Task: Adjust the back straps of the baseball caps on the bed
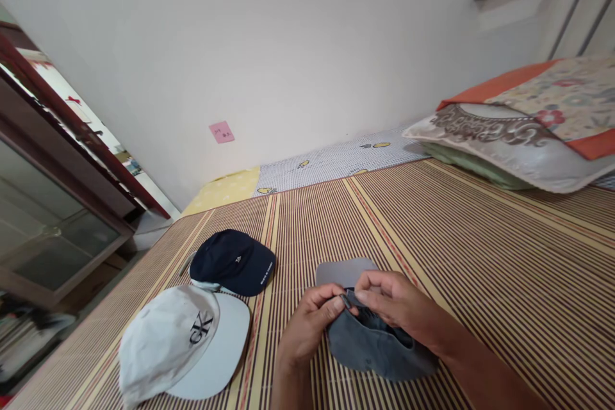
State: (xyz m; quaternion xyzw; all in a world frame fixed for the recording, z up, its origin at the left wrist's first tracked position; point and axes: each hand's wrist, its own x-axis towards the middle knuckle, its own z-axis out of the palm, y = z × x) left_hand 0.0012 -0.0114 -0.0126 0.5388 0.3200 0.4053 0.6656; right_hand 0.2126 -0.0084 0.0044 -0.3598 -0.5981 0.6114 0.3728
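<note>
A grey-blue baseball cap [379, 352] lies crown-down on the striped mat, its lighter grey brim [343, 271] pointing away from me. My left hand [312, 320] pinches the cap's back strap at a small buckle. From the other side, my right hand [396, 298] grips the same strap between thumb and fingers. Left of my hands sits a white cap [168, 339] with black letters on its front. Just beyond it is a navy cap [233, 259], its brim turned to the right; the two caps touch or nearly touch.
The striped bamboo mat [298, 230] covers the bed up to the wall. Stacked pillows [523, 134] lie at the far right. A pink note [221, 132] is stuck on the wall. At the left, past the mat's edge, stands a glass-fronted cabinet [52, 230].
</note>
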